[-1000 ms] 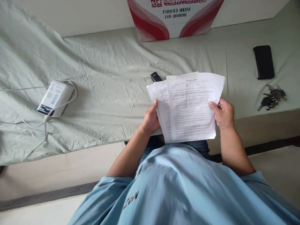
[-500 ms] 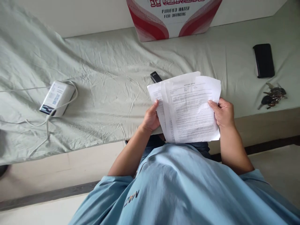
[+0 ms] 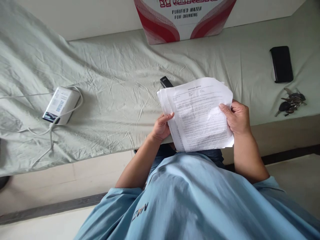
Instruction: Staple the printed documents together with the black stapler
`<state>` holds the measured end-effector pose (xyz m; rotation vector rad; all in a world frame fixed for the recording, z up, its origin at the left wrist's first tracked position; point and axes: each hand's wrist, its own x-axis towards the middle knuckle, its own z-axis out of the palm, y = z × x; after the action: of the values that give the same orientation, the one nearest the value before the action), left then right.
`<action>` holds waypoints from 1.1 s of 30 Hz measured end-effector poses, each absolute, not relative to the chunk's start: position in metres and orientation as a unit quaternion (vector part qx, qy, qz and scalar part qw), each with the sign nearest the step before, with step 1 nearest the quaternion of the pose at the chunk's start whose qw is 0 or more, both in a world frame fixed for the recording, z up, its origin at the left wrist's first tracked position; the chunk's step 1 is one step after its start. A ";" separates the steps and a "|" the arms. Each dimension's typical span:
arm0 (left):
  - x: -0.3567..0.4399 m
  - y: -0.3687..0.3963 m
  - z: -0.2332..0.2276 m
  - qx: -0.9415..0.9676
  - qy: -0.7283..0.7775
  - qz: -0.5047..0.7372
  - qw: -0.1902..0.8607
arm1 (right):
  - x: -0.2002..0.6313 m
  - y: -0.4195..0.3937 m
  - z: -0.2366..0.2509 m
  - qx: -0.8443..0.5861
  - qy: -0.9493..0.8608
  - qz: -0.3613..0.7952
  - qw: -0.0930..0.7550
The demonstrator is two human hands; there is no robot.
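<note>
Several loose printed paper sheets (image 3: 200, 116) are held in front of my body, slightly fanned out at the left side. The top page carries a heading and dense lines of text. My left hand (image 3: 163, 126) grips the left edge, thumb on top and the other fingers underneath. On the right edge, my right hand (image 3: 236, 116) pinches the sheets with its thumb over the printed face. The far edge of the papers partly covers a small black stapler-like object (image 3: 166, 82), whose kind I cannot make out.
A light green cloth (image 3: 115, 83) covers the surface. At the back stands a red and white water carton (image 3: 185, 25). On the left lies a white box-shaped device (image 3: 61, 105) with cables. To the right are a black phone-like case (image 3: 281, 64) and a bunch of keys (image 3: 291, 102).
The top sheet has shifted left over the sheets beneath, narrowing the fan. My left thumb now reaches further onto the pages, and my right hand has moved slightly left.
</note>
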<state>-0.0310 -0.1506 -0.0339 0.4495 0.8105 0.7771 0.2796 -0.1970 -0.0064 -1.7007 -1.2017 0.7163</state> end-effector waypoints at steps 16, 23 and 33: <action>-0.031 -0.151 -0.041 0.173 0.370 0.384 0.828 | 0.274 -0.194 -0.005 -0.681 -0.504 0.290 0.446; -0.030 -0.151 -0.047 0.162 0.378 0.399 0.820 | 0.271 -0.194 -0.001 -0.694 -0.509 0.262 0.437; -0.027 -0.152 -0.051 0.154 0.380 0.420 0.810 | 0.272 -0.198 -0.001 -0.706 -0.484 0.180 0.485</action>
<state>-0.0272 -0.1519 -0.0509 0.3299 0.8120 0.8971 0.2720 -0.1982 -0.0012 -1.7173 -1.1784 0.4393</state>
